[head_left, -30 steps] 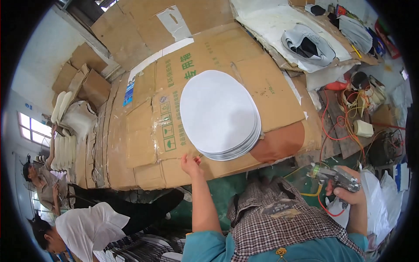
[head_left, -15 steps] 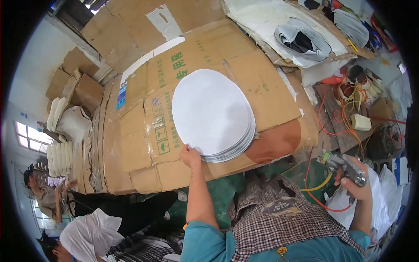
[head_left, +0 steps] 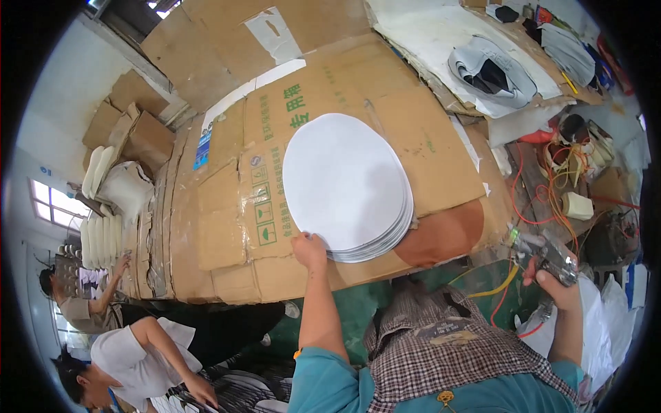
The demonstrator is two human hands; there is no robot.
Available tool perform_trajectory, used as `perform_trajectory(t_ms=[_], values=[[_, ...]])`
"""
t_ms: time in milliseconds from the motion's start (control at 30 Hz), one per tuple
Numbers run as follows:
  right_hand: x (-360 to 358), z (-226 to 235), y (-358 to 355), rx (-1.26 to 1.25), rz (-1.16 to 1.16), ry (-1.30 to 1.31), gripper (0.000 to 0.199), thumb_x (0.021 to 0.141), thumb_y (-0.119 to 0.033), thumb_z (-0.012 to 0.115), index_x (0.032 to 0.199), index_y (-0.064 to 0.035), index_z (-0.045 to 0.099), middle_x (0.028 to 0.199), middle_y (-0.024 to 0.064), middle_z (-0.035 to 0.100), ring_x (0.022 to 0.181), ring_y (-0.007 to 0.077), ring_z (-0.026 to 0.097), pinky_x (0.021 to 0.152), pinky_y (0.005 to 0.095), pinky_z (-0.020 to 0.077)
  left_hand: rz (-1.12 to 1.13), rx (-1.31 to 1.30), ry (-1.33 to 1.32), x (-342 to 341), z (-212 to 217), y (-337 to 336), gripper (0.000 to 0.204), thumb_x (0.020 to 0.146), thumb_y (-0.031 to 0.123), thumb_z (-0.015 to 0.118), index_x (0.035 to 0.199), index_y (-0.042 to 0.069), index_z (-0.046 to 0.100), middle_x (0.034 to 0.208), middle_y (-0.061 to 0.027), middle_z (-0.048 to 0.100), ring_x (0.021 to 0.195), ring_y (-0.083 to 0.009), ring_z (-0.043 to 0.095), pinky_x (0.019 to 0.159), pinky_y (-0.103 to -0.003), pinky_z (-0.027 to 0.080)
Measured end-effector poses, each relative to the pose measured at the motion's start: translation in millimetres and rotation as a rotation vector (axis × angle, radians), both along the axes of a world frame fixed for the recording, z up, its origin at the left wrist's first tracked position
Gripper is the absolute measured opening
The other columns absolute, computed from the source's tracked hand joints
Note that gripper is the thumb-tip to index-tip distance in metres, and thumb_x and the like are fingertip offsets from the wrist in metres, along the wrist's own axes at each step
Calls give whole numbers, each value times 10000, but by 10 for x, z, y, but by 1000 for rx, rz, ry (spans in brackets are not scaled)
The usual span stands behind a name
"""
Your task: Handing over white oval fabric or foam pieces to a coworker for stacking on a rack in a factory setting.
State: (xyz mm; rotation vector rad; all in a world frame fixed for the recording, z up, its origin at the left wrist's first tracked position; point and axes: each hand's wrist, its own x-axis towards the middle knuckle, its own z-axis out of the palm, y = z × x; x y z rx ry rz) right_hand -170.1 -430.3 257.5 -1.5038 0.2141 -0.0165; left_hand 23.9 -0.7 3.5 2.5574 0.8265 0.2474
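A stack of white oval sheets (head_left: 348, 182) lies on the cardboard-covered table in front of me. At its near left edge, my left hand (head_left: 309, 250) has its fingers closed on the sheets' rim; how many sheets they pinch is hidden. My right hand (head_left: 559, 288) is wrapped round the handle of a metal spray gun (head_left: 551, 258), held off the table's near right corner and apart from the stack. The gun's nozzle end points left, toward the table. A red hose (head_left: 533, 331) shows below the gun's grip.
Cardboard (head_left: 227, 220) covers the table, with a brown stain (head_left: 444, 234) near its front right edge. Tangled orange hoses (head_left: 551, 193) lie at the right. A side table (head_left: 441, 41) holds a grey rolled piece (head_left: 492, 72). Two other people (head_left: 138, 358) are at the left.
The view has shifted, so the table sits slightly farther right. My right hand has raised the spray gun a little. My left hand stays at the stack's edge. A co-worker's bare arm now reaches downward.
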Motion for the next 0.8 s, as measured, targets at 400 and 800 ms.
perform_trajectory(t_ms=[400, 800], values=[[-84, 41, -246, -114, 110, 65, 574, 713, -151, 725, 1186, 44, 466, 799, 89, 601, 682, 148, 597, 614, 276, 506, -4, 30, -150, 15, -73, 14, 138, 741, 116, 599, 762, -17, 630, 856, -178, 577, 801, -335, 583, 734, -416, 478], [28, -67, -66, -3, 83, -2, 524, 716, -141, 706, 1149, 51, 481, 784, 90, 596, 666, 158, 600, 622, 285, 515, 33, -265, -78, 188, -16, 39, 115, 721, 93, 593, 729, -21, 605, 820, -175, 596, 755, -299, 602, 652, -379, 479]])
